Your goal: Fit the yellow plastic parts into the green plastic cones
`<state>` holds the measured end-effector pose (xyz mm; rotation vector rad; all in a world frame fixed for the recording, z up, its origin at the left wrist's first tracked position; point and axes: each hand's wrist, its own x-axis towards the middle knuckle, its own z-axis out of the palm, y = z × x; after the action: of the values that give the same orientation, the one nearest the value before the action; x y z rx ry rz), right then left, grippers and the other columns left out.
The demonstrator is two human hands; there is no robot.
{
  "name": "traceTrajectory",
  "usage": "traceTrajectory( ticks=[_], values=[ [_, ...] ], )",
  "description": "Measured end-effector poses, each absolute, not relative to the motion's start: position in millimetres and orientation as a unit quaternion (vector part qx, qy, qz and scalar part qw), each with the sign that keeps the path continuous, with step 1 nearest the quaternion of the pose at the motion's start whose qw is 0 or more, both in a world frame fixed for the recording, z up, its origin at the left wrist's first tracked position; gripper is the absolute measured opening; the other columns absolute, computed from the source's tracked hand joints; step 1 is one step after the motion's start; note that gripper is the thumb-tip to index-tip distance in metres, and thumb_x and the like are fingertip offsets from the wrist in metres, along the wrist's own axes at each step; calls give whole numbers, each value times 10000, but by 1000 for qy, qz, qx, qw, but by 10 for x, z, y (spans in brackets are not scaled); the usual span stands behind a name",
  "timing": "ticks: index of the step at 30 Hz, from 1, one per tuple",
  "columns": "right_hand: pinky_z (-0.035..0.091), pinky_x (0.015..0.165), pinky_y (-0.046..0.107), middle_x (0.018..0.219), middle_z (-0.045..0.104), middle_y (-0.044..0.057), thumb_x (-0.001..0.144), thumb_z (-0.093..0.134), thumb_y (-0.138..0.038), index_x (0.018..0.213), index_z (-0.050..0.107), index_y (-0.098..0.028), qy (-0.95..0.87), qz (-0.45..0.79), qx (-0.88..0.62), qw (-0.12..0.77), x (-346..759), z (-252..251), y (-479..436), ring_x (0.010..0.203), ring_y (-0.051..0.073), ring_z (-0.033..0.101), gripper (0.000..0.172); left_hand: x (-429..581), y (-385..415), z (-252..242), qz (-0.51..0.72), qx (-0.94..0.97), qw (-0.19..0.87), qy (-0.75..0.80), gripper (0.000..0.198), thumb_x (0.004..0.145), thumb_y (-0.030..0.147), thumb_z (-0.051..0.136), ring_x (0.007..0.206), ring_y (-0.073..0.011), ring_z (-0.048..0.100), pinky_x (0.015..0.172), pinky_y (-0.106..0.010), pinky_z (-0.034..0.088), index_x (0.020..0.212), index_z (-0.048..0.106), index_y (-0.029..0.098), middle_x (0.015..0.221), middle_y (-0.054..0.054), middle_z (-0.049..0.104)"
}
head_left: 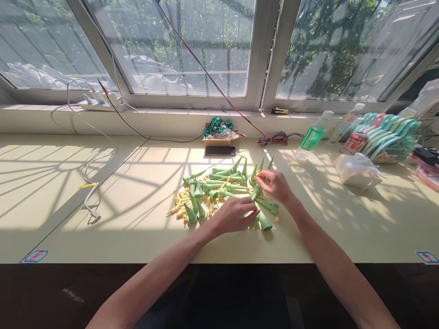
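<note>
On the pale table lies a pile of green cone-shaped pieces [222,185], several of them standing upright. Small yellow pieces [180,204] are heaped at its left side and show between the cones. My left hand [236,214] is over the front right of the pile, fingers bent around a green piece partly hidden by them. My right hand [273,183] is pinched at the upper end of that green piece [255,192], near the upright cones at the back right. A green tube [265,222] lies just in front of my left hand's fingertips.
Behind the pile are a dark phone [220,151] and a small box [217,142] with green material. To the right stand a green-labelled bottle [313,137], a red can [355,143], a tissue pack [357,170] and teal hangers [391,139]. A white cable [89,201] lies left.
</note>
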<state>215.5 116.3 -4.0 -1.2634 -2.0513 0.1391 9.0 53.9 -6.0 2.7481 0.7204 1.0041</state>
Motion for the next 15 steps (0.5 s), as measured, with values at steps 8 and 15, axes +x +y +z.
traceTrajectory(
  ticks=[8, 15],
  values=[
    [320, 577, 243, 758, 618, 32, 877, 589, -305, 770, 668, -187, -816, 31, -508, 275, 2140, -26, 1123, 633, 141, 506, 178, 104, 546, -44, 333, 910, 53, 241, 315, 952, 220, 481, 498, -75, 397, 476, -241, 278, 656, 571, 160, 618, 9, 511],
    [293, 551, 245, 769, 652, 37, 885, 603, -348, 788, 711, -211, -814, 28, -529, 236, 2155, -62, 1131, 648, 152, 539, 199, 104, 546, -47, 333, 909, 49, 246, 320, 951, 224, 486, 494, -74, 387, 471, -250, 271, 645, 557, 161, 614, 10, 503]
  ],
)
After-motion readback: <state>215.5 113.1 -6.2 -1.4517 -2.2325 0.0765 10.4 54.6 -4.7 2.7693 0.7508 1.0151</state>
